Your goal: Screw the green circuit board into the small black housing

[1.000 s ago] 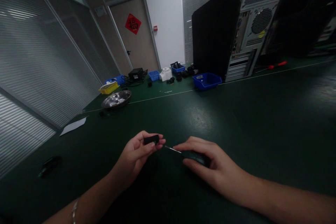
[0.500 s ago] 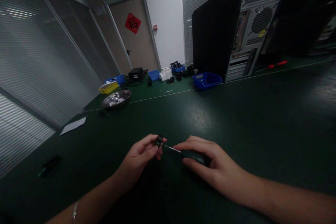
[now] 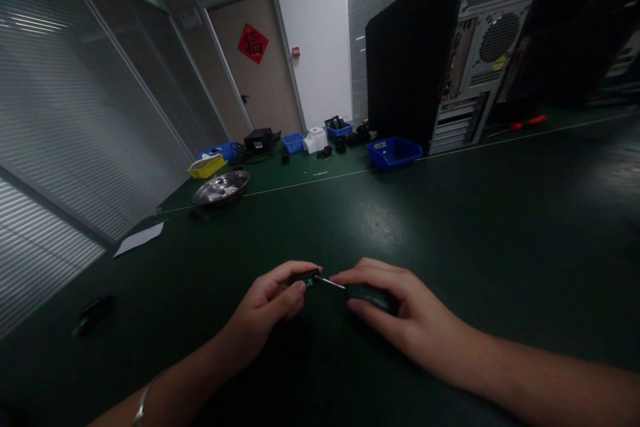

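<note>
Between the thumb and fingers of my left hand [image 3: 274, 297] is a small dark part with green circuit board [image 3: 311, 279]; my fingers cover much of it. My right hand [image 3: 390, 300] is wrapped round the dark handle of a screwdriver [image 3: 371, 296], or a similar tool with a thin metal shaft. That shaft points left, and its tip meets the right end of the small part. Whether the tip sits inside the part or only against it, I cannot tell. Both hands are just above the green table [image 3: 320, 233].
A steel bowl [image 3: 221, 188] with small pieces stands back left, near a yellow tray [image 3: 207, 167]. A blue bin [image 3: 394, 153] is beside a computer case [image 3: 420, 53]. A dark part [image 3: 95, 315] and white paper [image 3: 140, 239] lie left; a red-handled tool [image 3: 529, 123] lies far right.
My left hand has turned the small part from upright to nearly level and moved its end right, onto the tool tip. My right hand has hardly moved.
</note>
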Available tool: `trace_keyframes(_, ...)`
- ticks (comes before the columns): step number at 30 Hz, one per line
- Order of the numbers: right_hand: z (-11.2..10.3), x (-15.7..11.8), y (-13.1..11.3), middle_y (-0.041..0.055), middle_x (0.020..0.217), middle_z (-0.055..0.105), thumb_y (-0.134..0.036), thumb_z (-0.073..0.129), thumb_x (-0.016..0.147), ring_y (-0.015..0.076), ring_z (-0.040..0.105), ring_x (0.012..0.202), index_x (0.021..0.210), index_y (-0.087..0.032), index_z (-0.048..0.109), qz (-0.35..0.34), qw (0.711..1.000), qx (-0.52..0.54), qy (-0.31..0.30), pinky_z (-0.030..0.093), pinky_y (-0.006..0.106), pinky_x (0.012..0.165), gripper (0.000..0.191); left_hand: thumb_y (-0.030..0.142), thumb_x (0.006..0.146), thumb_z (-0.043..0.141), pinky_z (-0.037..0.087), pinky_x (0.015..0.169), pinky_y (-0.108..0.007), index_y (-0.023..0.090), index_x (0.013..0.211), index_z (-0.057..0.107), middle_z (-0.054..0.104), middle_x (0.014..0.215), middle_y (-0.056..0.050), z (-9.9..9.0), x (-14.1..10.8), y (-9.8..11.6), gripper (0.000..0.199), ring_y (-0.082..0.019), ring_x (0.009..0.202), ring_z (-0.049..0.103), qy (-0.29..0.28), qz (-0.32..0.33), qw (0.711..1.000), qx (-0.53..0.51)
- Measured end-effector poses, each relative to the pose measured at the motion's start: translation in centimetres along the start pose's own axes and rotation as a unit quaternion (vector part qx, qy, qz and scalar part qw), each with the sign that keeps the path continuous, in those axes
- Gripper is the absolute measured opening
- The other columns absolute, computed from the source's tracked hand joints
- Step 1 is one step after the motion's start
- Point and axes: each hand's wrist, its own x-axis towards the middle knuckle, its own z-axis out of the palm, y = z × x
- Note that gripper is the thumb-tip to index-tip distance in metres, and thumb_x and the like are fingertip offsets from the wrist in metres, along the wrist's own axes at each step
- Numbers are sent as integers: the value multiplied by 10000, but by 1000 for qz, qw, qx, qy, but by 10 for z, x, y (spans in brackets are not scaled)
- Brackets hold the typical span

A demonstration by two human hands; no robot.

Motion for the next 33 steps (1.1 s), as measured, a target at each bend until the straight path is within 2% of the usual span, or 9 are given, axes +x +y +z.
trace_keyframes(9,-1,0,-1,43,990,654,-121,570,879,179,615,917,1166,-241,650,12,1000,-9,-11,486,322,810,321,401,936,469,273,545,-264,149,1206,589,385,614,37,4,0,3,388,-114,572,346,1,15,999,40)
trace_keyframes(18,-1,0,0,49,997,651,-143,573,883,182,616,908,1179,-246,644,8,1000,-5,-19,490,315,793,321,404,925,498,398,574,-256,168,1179,613,560,730,-18,5,2,3,366,-123,607,514,-20,17,1000,-5)
trace_keyframes(23,0,0,-1,41,968,655,-122,572,876,176,615,907,1144,-235,663,-1,1000,-1,0,481,308,796,304,389,925,507,407,572,-245,179,1187,617,569,727,-13,5,0,2,354,-119,610,519,7,20,1000,7)
trace_keyframes(33,-1,0,-2,49,969,645,-115,569,876,185,612,893,1155,-228,663,20,1000,-12,-10,481,323,778,316,389,930,492,436,605,-253,183,1178,626,580,773,-27,7,-4,8,350,-131,655,534,35,35,994,96)
